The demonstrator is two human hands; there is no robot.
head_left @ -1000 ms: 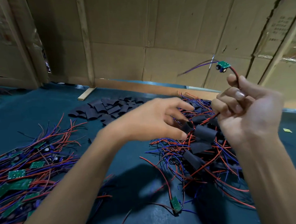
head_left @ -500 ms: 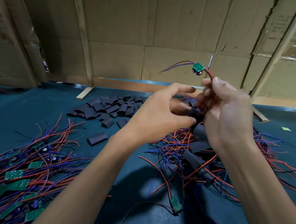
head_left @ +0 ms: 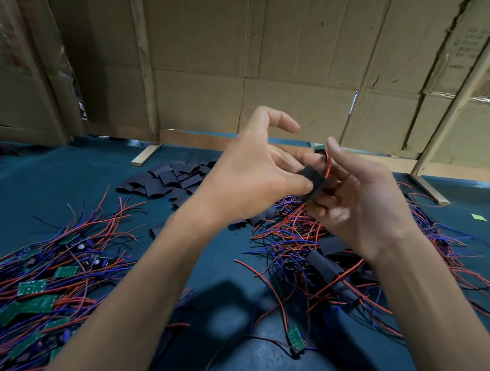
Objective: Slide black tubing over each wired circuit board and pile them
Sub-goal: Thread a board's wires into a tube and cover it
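My left hand pinches a short black tube between thumb and fingers, its index finger raised. My right hand holds the red wire of a small green circuit board, which peeks out just above the fingers. The tube sits against the right fingers, over the wires. Bare wired boards lie in a heap at the left. A pile of tubed boards with red and blue wires lies under my right hand. Loose black tube pieces lie beyond my left wrist.
The work surface is a dark teal mat. A single wired board lies near the front edge. Cardboard walls with wooden slats close off the back. A small green scrap lies at the right.
Both hands have come together and risen slightly. The board has dropped from well above my right hand to just behind its fingers, and the black tube now sits at the wires.
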